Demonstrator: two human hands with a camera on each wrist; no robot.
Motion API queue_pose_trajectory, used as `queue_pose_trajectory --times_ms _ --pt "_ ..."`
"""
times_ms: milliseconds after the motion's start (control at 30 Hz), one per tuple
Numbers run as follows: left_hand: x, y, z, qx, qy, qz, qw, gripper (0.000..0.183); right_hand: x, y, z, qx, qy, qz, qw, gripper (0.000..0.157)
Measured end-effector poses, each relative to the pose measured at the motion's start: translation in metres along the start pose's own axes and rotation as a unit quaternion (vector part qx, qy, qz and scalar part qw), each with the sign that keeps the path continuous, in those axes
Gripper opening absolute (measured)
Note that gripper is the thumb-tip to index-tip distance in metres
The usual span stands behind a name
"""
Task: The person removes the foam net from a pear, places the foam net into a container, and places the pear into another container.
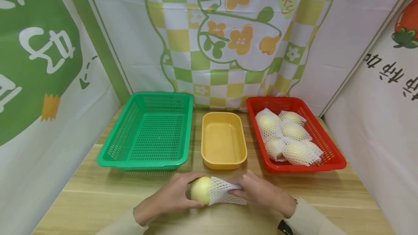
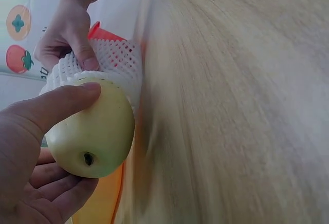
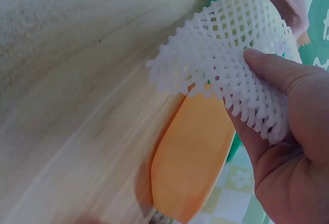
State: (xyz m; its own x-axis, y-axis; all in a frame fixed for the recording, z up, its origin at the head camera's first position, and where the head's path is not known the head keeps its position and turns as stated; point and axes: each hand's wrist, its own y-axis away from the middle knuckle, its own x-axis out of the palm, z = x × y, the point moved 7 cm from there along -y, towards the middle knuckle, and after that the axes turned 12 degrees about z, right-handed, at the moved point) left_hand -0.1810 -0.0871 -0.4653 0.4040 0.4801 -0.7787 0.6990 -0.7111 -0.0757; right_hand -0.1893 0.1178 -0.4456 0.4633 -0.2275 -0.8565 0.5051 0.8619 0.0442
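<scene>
Between both hands, low over the table in front, is a pale yellow pear (image 1: 200,190) partly inside a white foam net sleeve (image 1: 223,191). My left hand (image 1: 174,194) grips the bare end, thumb on one side and fingers on the other. In the left wrist view a dark, dimpled end of the pear (image 2: 95,129) faces the camera. My right hand (image 1: 258,190) pinches the loose part of the net at the right. Seen from the right wrist, the net (image 3: 221,39) spreads open past the thumb, its free edge hanging beyond the fruit.
A red basket (image 1: 307,168) at the back right holds several pears in foam nets. A yellow tub (image 1: 223,139) stands in the middle, just beyond the hands. The green basket (image 1: 150,137) is at the back left. Printed cloth walls (image 1: 121,35) enclose the wooden table (image 1: 81,195).
</scene>
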Motion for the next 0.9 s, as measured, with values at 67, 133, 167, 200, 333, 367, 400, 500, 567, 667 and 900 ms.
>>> queue_pose_trajectory --times_ms 67,133,167,200,333,367,400,500,567,667,900 --pt "-0.001 0.003 0.003 -0.006 0.000 -0.001 1.0000 0.072 -0.002 0.001 0.000 -0.006 0.004 -0.003 1.000 0.007" --pt "-0.001 0.006 0.005 -0.009 -0.008 -0.002 0.9999 0.071 -0.005 0.004 -0.001 -0.005 0.008 -0.005 1.000 0.004" --pt "-0.001 0.007 0.006 -0.009 -0.012 -0.004 0.9999 0.071 -0.008 0.005 -0.002 -0.004 0.009 -0.006 1.000 0.003" --pt "-0.002 0.008 0.006 -0.009 -0.015 -0.005 0.9998 0.071 -0.010 0.007 -0.002 0.000 0.010 -0.006 1.000 0.003" --pt "-0.002 0.012 0.009 -0.014 -0.023 -0.007 0.9996 0.072 -0.024 0.015 -0.006 0.027 0.006 -0.001 1.000 0.007" --pt "-0.002 0.012 0.010 -0.017 -0.023 -0.005 0.9996 0.072 -0.029 0.016 -0.006 0.029 0.007 -0.002 1.000 0.010" --pt "-0.002 0.013 0.010 -0.019 -0.023 -0.004 0.9995 0.073 -0.033 0.018 -0.007 0.034 0.008 -0.002 0.999 0.012" --pt "-0.001 0.013 0.012 -0.027 -0.022 -0.001 0.9994 0.073 -0.048 0.024 -0.006 0.034 0.016 -0.005 0.999 0.013" --pt "-0.001 0.013 0.012 -0.031 -0.023 0.002 0.9993 0.073 -0.058 0.027 -0.004 0.039 0.017 -0.001 0.999 0.013" --pt "0.000 0.013 0.012 -0.035 -0.021 0.007 0.9991 0.072 -0.074 0.031 0.000 0.059 0.017 0.011 0.998 0.012" --pt "0.000 0.013 0.012 -0.036 -0.017 0.015 0.9991 0.073 -0.112 0.021 0.010 0.077 0.070 -0.020 0.994 0.020"
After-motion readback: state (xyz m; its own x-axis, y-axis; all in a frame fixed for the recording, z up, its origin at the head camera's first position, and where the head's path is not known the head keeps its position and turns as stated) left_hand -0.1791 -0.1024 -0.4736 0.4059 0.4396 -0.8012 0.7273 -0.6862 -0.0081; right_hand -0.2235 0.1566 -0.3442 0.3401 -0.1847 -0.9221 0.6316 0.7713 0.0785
